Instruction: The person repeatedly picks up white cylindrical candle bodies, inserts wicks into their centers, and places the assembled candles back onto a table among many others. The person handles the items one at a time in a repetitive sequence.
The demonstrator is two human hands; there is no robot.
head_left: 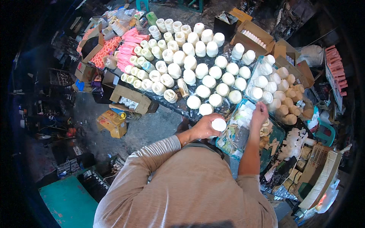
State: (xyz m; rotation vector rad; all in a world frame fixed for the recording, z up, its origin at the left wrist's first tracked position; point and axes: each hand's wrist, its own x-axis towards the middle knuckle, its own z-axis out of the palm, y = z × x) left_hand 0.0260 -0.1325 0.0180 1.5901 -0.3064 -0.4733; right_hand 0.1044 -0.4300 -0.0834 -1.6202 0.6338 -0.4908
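Just in front of my body, my left hand (205, 128) is wrapped round a white cylindrical piece (219, 124) whose flat round end faces up. My right hand (260, 113) is off to the right, its fingers drawn together in a pinch. Whatever may be between those fingers is too small to make out. Beneath it lies a green-edged tray (236, 153) heaped with pale scraps and flakes. Rows of rounded white pieces (208, 81) stand on the dark table beyond both hands. The nearest of them (206, 109) is right by my left hand.
Hollow cream cylinders (170, 95) and pink sticks (129, 45) fill the table's left part. On the right are tan rounded pieces (289, 119), an open cardboard box (254, 37) and a green plastic stool (327, 133). A yellowish carton (111, 122) sits on the floor at left.
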